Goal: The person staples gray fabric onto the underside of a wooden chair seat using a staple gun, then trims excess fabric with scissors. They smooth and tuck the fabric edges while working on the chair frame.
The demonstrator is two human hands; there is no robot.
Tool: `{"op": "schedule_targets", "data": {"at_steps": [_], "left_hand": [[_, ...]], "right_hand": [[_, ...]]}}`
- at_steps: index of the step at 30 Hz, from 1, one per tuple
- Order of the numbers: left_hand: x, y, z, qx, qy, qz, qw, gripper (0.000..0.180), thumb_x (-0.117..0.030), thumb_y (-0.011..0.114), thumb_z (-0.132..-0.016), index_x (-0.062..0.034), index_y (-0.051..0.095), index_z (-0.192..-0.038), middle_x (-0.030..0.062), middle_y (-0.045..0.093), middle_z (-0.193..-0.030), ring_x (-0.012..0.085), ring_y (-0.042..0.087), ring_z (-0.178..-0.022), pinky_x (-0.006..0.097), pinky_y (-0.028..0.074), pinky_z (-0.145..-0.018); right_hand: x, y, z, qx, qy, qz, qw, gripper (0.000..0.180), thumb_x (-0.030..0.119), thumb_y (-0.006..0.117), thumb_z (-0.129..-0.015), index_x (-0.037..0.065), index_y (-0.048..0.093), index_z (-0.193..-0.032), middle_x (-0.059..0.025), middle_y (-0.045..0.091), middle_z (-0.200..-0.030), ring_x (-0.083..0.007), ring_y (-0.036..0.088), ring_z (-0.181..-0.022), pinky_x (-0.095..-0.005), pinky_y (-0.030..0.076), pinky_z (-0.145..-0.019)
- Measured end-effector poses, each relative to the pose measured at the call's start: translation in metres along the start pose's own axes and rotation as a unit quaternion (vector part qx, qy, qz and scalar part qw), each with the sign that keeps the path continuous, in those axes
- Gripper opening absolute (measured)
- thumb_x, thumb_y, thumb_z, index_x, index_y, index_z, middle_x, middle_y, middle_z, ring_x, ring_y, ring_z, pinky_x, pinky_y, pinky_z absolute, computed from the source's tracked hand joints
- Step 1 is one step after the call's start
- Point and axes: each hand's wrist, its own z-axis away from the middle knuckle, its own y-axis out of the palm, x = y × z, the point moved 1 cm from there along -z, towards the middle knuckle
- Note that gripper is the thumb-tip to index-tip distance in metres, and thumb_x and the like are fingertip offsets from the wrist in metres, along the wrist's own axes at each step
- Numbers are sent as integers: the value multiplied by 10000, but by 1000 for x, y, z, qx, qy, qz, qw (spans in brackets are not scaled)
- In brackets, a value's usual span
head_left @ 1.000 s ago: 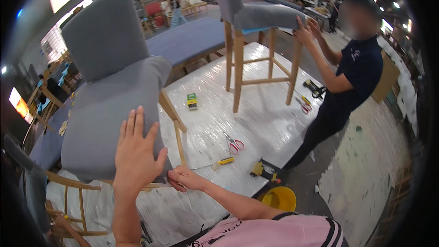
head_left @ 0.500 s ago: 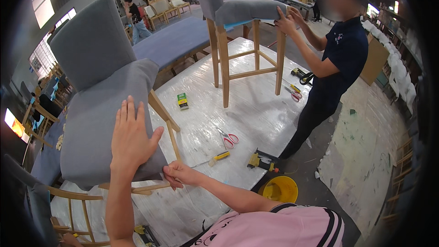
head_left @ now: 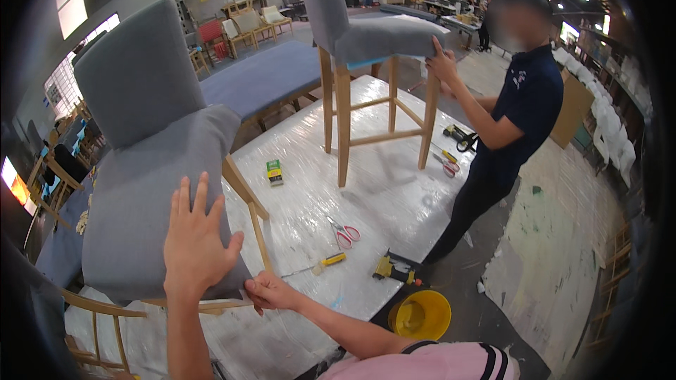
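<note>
In front of me on the left stands a chair (head_left: pixel 141 204) with wooden legs, its seat and back covered in grey fabric. My left hand (head_left: pixel 199 239) lies flat on the seat cover, fingers spread and thumb out to the right. At the seat's near right corner, my right hand (head_left: pixel 271 291) pinches the edge of the grey fabric between thumb and fingers. Part of the right fingers is hidden under the corner. A wooden leg (head_left: pixel 259 236) of this chair shows just beyond that hand.
On the film-covered table (head_left: pixel 296 211) lie red-handled scissors (head_left: pixel 343 233), a yellow cutter (head_left: pixel 331 262), a staple gun (head_left: pixel 396 269) and a small green-yellow box (head_left: pixel 274 172). Across it, a co-worker (head_left: pixel 524 98) handles another grey chair (head_left: pixel 387 36). A yellow bucket (head_left: pixel 421 315) stands beside the table's near edge.
My view has shifted slightly. Both my hands keep their places on the seat. The co-worker's hands have moved lower at the other chair's front corner. A person walking in the background is out of sight.
</note>
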Motion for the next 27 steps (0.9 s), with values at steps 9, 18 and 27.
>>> {"op": "schedule_targets", "data": {"at_steps": [9,18,27], "left_hand": [[6,9,3,-9,40,-47,998,636,-372,727,-826,-17,618,-1343,234,388,-1565,456,323,-1455,497,241,-1225],[37,-72,26,-114,-47,194,973,576,-303,640,-958,-101,496,-1478,178,396,-1586,335,381,-1463,504,281,-1200],[28,22,60,-140,-9,-36,989,472,-285,660,-957,-86,593,-1381,152,384,-1602,352,345,-1481,531,216,-1219]], "right_hand": [[6,3,-5,-42,1,-4,999,626,543,435,-1065,121,433,-603,40,399,-505,-75,461,-426,-263,491,-445],[5,11,-10,-54,-18,16,998,617,560,442,-1058,128,441,-617,45,395,-500,-70,442,-425,-259,499,-469],[-1,9,-9,-46,-2,-15,999,620,610,480,-1024,139,418,-627,50,383,-514,-53,436,-435,-247,456,-444]]}}
